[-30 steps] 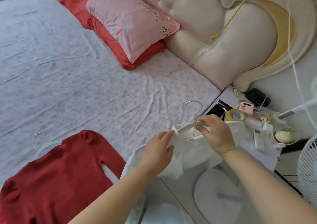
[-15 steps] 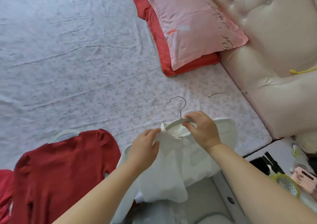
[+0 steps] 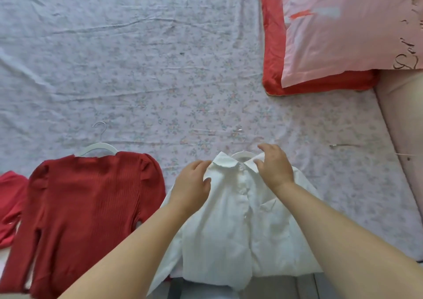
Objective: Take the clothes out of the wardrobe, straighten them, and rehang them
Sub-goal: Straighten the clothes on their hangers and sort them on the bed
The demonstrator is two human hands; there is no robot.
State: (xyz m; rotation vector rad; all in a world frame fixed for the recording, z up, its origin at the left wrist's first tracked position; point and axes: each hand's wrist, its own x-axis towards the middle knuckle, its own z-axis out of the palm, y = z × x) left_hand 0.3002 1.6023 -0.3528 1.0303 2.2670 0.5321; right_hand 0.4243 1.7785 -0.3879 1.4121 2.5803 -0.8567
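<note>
A white buttoned shirt (image 3: 240,230) lies flat, front up, on the bed's flowered sheet (image 3: 137,69), with its hem over the near edge. A white hanger (image 3: 240,154) sits in its collar, and the metal hook is blurred above. My left hand (image 3: 192,184) holds the shirt's left shoulder beside the collar, thumb on top. My right hand (image 3: 274,168) rests on the right side of the collar, fingers loosely curved. A dark red ribbed sweater (image 3: 87,207) lies to the left on its own white hanger (image 3: 98,147).
A lighter red garment (image 3: 11,198) shows at the left edge. A pink pillow (image 3: 343,28) lies on a red pillow (image 3: 272,46) at the top right, against the padded headboard (image 3: 402,115). A thin wire-like thing (image 3: 343,145) lies right of the shirt.
The white shirt, held up bunched over the floor before, now lies spread flat on the bed. My right hand has left the hanger's bar. The view has swung left, away from the nightstand.
</note>
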